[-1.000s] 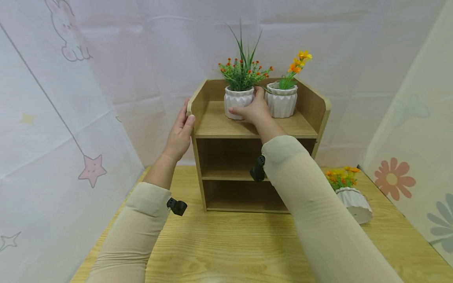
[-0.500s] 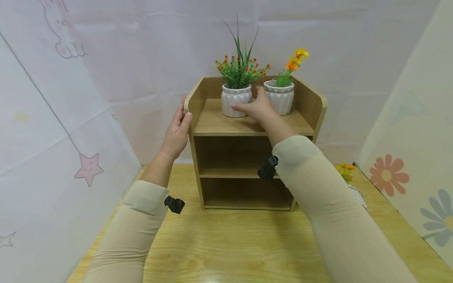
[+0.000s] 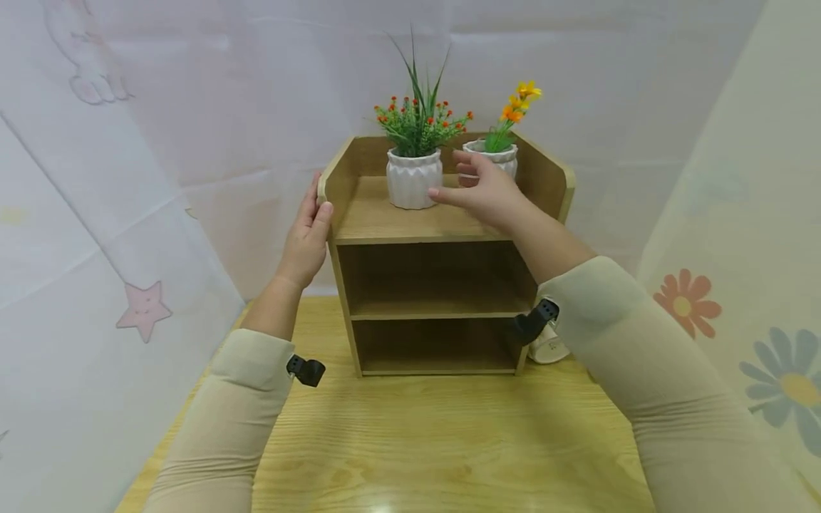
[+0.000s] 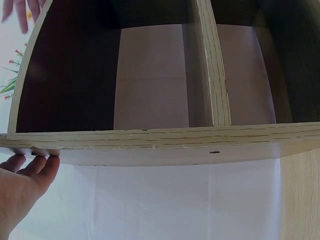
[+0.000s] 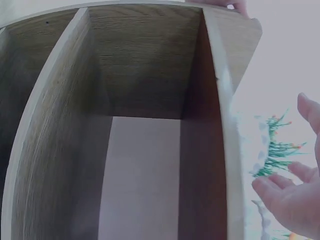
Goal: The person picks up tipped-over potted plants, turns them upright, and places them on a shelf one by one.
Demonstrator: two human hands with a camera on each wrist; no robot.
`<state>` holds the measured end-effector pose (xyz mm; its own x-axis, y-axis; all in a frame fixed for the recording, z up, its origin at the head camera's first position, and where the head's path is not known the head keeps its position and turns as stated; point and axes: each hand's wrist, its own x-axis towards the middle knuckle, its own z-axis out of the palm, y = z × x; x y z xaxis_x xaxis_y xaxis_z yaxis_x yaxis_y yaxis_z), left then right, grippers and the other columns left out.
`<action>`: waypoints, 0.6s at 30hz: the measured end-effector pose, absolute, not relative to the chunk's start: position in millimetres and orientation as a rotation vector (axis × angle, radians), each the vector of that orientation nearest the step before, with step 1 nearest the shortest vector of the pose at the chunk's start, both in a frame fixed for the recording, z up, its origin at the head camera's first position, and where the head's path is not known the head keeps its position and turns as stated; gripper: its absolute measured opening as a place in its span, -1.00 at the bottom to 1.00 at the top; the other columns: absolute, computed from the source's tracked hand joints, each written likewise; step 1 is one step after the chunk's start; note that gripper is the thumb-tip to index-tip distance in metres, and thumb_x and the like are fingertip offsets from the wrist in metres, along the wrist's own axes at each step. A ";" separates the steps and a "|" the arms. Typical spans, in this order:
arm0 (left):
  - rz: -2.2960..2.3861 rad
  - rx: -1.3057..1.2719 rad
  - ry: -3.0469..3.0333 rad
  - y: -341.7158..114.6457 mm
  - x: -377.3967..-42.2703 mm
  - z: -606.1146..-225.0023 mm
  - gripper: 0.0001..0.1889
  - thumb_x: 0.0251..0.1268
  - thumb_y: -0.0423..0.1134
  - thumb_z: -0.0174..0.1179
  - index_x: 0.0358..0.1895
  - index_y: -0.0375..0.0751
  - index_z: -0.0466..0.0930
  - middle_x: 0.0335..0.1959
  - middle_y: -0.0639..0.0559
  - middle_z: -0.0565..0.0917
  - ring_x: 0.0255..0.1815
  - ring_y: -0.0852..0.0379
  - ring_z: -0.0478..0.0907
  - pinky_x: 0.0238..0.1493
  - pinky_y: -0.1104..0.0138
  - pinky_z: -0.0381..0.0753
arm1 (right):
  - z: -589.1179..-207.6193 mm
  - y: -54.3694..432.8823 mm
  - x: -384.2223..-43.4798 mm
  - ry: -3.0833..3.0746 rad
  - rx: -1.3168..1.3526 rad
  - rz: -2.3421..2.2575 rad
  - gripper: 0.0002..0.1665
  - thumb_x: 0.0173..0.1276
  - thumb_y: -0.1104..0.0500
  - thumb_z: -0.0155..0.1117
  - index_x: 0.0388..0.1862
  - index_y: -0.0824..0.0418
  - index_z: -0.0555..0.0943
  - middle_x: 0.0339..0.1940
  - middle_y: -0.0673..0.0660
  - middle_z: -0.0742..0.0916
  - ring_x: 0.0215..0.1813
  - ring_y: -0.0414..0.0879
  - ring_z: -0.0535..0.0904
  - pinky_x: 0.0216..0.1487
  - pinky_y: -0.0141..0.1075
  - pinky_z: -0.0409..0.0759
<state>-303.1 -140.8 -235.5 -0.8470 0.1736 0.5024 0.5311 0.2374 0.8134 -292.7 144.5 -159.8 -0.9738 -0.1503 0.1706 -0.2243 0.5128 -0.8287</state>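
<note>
My left hand (image 3: 306,239) rests against the left side panel of a small wooden shelf unit (image 3: 426,315); in the left wrist view its fingertips touch the panel's outer face. On the top board stands a white fluted pot (image 3: 414,182) of grass and small red flowers. My right hand (image 3: 490,189) hovers just right of it, fingers spread and holding nothing; the right wrist view shows a gap to the greenery (image 5: 280,150). Behind that hand, a second white pot (image 3: 507,158) with a yellow-orange flower stem (image 3: 518,105) is partly hidden.
A third white pot (image 3: 548,348) lies on its side on the wooden table (image 3: 410,442), right of the shelf unit, mostly hidden by my right arm. Below the top board are two open compartments. A printed cloth backdrop (image 3: 256,85) surrounds the table.
My right hand has let go of the red-flowered pot and drawn back to the right, its fingers spreading. The left hand stays against the side panel. The head view has shifted slightly.
</note>
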 end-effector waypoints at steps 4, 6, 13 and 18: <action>-1.637 -0.647 -2.216 -142.7 -301.7 -234.6 -0.40 0.61 0.01 -0.26 0.58 0.34 -0.23 0.62 0.09 0.00 0.60 0.06 -0.02 0.59 0.11 0.00 | -159.9 158.6 -277.9 -2.657 0.447 1.429 -0.01 0.31 0.02 0.36 0.60 0.01 0.06 0.58 0.14 0.25 0.57 0.05 0.19 0.52 -0.02 0.24; -1.629 -0.645 -2.219 -144.5 -300.9 -233.9 -0.40 0.61 0.01 -0.26 0.58 0.34 -0.23 0.61 0.08 0.01 0.60 0.06 -0.01 0.59 0.10 0.00 | -162.0 166.4 -271.3 -2.632 0.490 1.446 -0.05 0.33 0.08 0.35 0.59 0.03 0.09 0.58 0.15 0.26 0.56 0.05 0.20 0.52 -0.01 0.24; -1.621 -0.643 -2.217 -144.5 -301.0 -234.2 -0.40 0.61 -0.01 -0.26 0.59 0.31 -0.22 0.61 0.09 0.02 0.59 0.08 -0.01 0.59 0.13 0.01 | -171.9 200.1 -249.7 -2.542 0.574 1.540 -0.15 0.36 0.24 0.27 0.55 0.19 0.14 0.55 0.24 0.28 0.54 0.13 0.22 0.51 0.03 0.23; -1.630 -0.662 -2.199 -141.9 -302.5 -234.2 -0.40 0.62 -0.03 -0.26 0.60 0.25 -0.22 0.61 0.05 0.02 0.60 0.06 -0.01 0.59 0.13 0.00 | -173.8 233.0 -236.3 -2.558 0.598 1.516 -0.14 0.39 0.25 0.24 0.58 0.13 0.09 0.56 0.26 0.26 0.55 0.14 0.17 0.49 -0.22 0.31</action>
<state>-302.5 -141.9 -234.2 -0.8397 0.1724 0.5150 0.5429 0.2401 0.8048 -236.3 233.0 -173.8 -0.9167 -0.2776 0.2875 -0.3855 0.4242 -0.8194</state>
